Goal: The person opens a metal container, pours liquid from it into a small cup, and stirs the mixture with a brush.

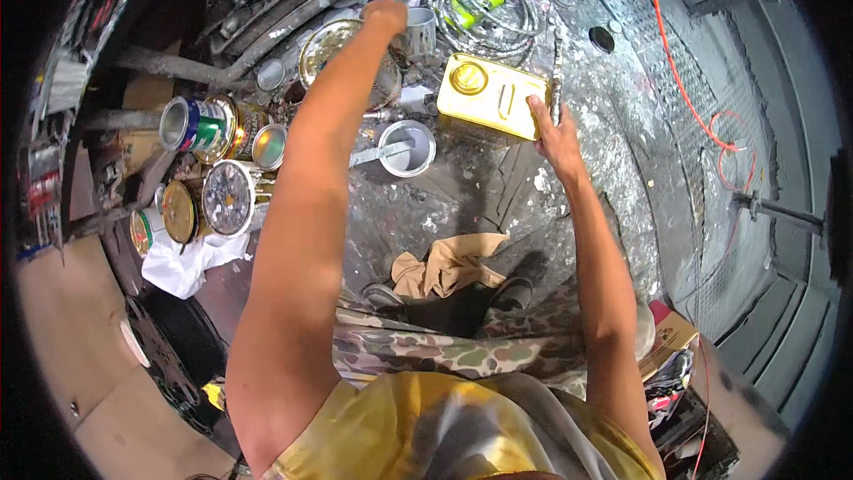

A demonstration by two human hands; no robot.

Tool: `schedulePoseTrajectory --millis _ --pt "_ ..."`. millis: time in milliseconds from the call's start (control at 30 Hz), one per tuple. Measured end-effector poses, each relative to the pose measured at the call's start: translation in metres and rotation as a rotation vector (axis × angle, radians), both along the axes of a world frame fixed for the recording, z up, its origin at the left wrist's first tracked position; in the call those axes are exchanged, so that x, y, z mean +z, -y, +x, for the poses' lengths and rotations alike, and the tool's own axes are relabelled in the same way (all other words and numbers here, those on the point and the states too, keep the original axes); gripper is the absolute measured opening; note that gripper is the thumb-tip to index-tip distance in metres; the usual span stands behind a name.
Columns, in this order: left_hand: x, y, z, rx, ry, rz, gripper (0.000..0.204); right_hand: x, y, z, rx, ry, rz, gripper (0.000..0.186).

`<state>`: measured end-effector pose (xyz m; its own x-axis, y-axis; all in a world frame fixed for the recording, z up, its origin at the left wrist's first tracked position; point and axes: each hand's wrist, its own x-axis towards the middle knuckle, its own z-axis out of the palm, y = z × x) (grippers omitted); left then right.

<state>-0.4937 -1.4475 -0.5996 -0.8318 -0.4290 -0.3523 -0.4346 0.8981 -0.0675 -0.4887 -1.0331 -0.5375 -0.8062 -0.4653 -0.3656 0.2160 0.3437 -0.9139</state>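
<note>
- Right hand [557, 140] gripped gold can [485, 108], right of paint tin [430, 161], thumb on top;
- left hand [386, 15] reached beside grey pot [424, 39]; fingers bent, hold unclear;
- step seemingly steadying, reaching; next move likely called for level can.

Two shoes [384, 296], one rectangular gold can [490, 98], one tan sheet [449, 267].

Shirt [391, 409]: yellow with grey and white patches
Sleeves [306, 427]: short, yellow
Trousers [444, 351]: camouflage, green, brown and tan
Shoes [513, 294]: dark, rounded toes
Left hand [386, 15]: bare
Right hand [556, 138]: bare
</note>
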Motion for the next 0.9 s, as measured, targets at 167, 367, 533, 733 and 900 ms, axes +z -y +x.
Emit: schedulePoseTrajectory --millis 167,367,533,733,900 --pt "-0.019 0.011 -0.034 0.32 -0.022 0.575 0.024 -0.004 -0.003 -0.002 -0.049 -0.002 0.065 0.081" --pt "-0.052 0.014 -0.037 0.622 -0.186 0.732 0.017 0.009 -0.002 0.003 -0.058 0.046 0.057 0.055" --pt "-0.094 0.019 -0.01 0.039 0.196 -0.126 0.044 0.023 0.012 0.01 -0.06 0.012 0.03 0.061" --pt "-0.116 -0.032 -0.014 -0.126 0.555 -0.353 0.062 0.004 -0.001 0.002 -0.067 -0.014 0.072 0.085" --pt "-0.137 -0.038 0.006 -0.209 0.365 -0.281 0.038 -0.006 -0.006 -0.004 -0.065 0.017 0.063 0.082"
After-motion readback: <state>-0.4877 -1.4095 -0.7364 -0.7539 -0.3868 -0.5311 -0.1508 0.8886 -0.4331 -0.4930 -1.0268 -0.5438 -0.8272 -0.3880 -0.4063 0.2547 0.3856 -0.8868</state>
